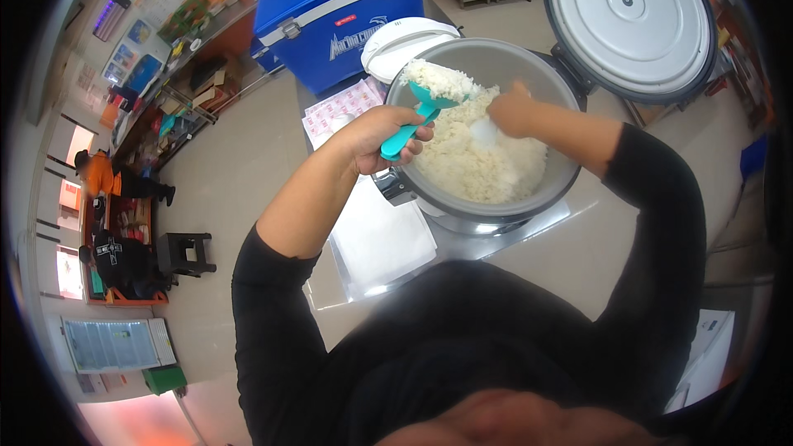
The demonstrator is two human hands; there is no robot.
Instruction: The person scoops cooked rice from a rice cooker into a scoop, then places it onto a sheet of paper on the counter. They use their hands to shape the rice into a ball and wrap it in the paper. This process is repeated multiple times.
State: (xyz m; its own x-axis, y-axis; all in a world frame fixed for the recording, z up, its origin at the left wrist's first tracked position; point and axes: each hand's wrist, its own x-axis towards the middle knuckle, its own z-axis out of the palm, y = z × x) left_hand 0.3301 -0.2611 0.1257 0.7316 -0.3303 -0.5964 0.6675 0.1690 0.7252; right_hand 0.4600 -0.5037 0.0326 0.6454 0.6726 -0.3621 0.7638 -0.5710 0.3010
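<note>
My left hand [391, 136] grips the handle of a turquoise scoop [427, 98] heaped with white rice, held over the left rim of a large rice cooker [560, 99]. Cooked rice [477, 167] covers the bottom of the grey inner pot. Inside the pot, my right hand [513, 110] is closed around what looks like a white rice paddle [484, 133]. Motion blurs that hand, and its fingers partly hide the paddle's handle. The cooker's round lid [626, 6] stands raised on its hinge at the right.
Printed paper wrappers [341, 113] and white sheets [384, 229] lie left of the cooker on the metal table [489, 244]. Behind them are a white lidded container [406, 43] and a blue cooler box [341, 25]. Two people and a black stool [186, 254] are farther left.
</note>
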